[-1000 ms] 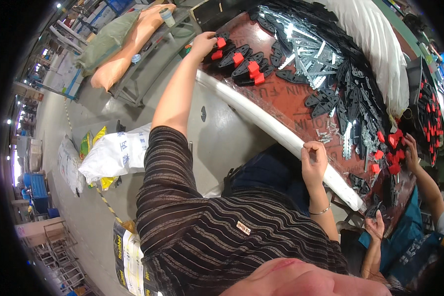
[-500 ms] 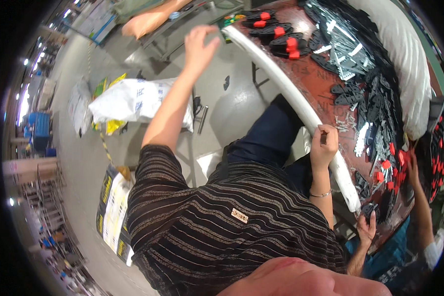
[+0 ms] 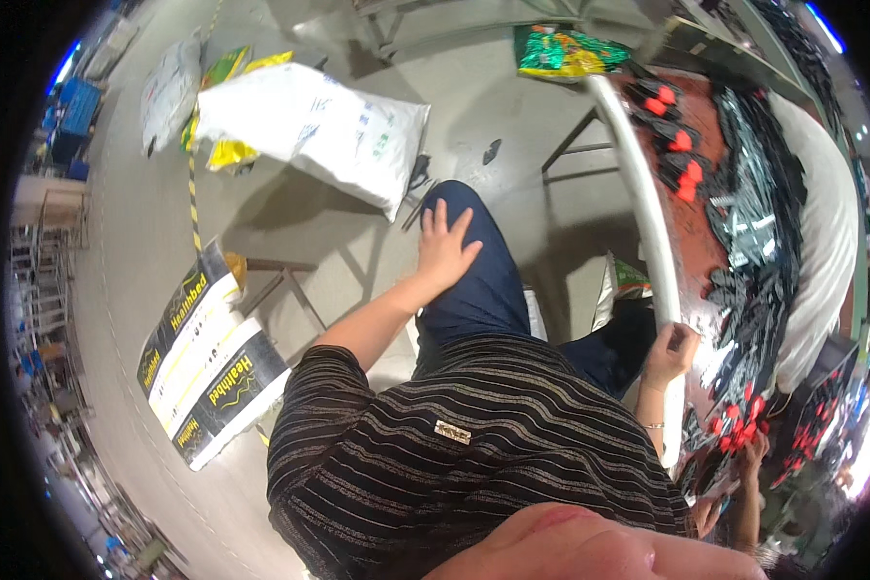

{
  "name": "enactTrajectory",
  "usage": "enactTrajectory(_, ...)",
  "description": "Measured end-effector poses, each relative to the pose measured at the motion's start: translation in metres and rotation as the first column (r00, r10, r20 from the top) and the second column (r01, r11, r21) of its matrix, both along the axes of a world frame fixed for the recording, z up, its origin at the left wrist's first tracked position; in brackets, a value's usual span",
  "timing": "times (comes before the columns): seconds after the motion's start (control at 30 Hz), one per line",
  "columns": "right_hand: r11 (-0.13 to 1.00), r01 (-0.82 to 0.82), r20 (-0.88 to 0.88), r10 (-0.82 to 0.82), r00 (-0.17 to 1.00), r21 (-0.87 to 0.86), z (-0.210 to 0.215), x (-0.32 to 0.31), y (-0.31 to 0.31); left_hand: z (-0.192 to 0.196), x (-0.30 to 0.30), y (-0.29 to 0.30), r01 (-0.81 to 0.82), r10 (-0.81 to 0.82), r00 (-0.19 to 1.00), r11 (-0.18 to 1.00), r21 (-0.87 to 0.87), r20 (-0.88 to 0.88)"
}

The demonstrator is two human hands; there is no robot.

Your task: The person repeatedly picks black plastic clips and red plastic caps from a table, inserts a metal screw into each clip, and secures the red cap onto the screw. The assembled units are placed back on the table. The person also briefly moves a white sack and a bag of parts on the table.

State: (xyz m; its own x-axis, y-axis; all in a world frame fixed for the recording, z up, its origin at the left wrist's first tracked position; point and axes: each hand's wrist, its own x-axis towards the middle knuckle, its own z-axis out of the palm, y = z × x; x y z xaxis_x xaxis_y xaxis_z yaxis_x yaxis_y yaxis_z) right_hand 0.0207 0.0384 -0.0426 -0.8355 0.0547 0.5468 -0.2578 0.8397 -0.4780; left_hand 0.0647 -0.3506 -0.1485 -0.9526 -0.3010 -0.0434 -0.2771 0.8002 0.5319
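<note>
My left hand (image 3: pixel 444 246) lies flat on my dark blue trouser leg (image 3: pixel 478 280), fingers spread, holding nothing. On the white padded edge (image 3: pixel 648 193) of the red-brown table (image 3: pixel 701 256) rests my right hand (image 3: pixel 672 353), its fingers curled in. Whatever its fingers may hold is hidden. Near that hand, black plastic parts (image 3: pixel 754 300) lie heaped on the table. Several small red pieces (image 3: pixel 739 422) sit closer to me. Black parts with red pieces on them (image 3: pixel 681 140) form a row along the table's far end.
Another person's hands (image 3: pixel 752 454) work among the red pieces at the lower right. A long white sack (image 3: pixel 817 242) borders the heap. On the floor to the left are a full white sack (image 3: pixel 309 126) and a black-and-white printed carton (image 3: pixel 217 362). A green shiny bag (image 3: pixel 570 53) lies beyond the table.
My left hand has come down from beyond the table's far corner onto my leg. The right hand stays on the padded edge. My view has turned, so the table appears farther right.
</note>
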Motion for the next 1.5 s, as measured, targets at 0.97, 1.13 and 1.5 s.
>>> enactTrajectory(0.97, 0.929, -0.292, 0.731, 0.361, 0.579, -0.228, -0.304, -0.252, -0.369, -0.057, -0.122, -0.053, -0.065, 0.069, 0.998, 0.946, 0.317, -0.001)
enactTrajectory(1.13, 0.991, -0.133, 0.928, 0.079, 0.364, -0.033, -0.422, -0.348, -0.411, -0.067, -0.121, -0.082, -0.164, 0.119, 0.985, 0.869, 0.466, 0.125)
enactTrajectory(1.5, 0.947, 0.227, 0.945, -0.271, 0.184, 0.227, -0.583, -0.411, -0.469, -0.067, -0.143, -0.141, -0.352, 0.131, 0.904, 0.77, 0.533, 0.408)
